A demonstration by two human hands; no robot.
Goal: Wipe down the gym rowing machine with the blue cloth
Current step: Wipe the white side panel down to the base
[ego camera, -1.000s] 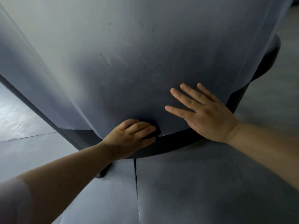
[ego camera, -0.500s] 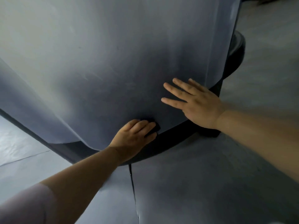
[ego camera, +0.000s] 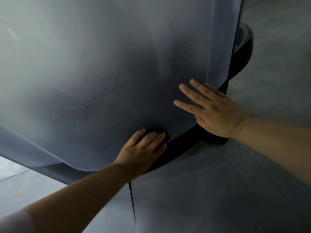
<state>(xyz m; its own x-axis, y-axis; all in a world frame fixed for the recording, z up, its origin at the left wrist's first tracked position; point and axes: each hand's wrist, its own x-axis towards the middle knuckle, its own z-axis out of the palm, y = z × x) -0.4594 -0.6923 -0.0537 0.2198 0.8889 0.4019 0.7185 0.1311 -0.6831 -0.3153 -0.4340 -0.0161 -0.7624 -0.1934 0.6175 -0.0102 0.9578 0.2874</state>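
Two hands at the housing's point(ego camera: 117, 73) lower edge: left hand point(ego camera: 143, 152) presses cloth point(ego camera: 166, 136), right hand point(ego camera: 213, 111) flat, empty.

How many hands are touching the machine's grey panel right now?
2. The left hand presses a dark cloth near the panel's lower edge; the right hand lies flat, fingers spread, further right.

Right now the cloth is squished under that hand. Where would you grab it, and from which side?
Only a dark corner of the cloth peeks out past the left hand, beside the fingers. I would likely pinch that corner from the right, the side the right hand is on. The rest is pressed flat against the machine's grey panel under the palm, so nothing else shows to grip.
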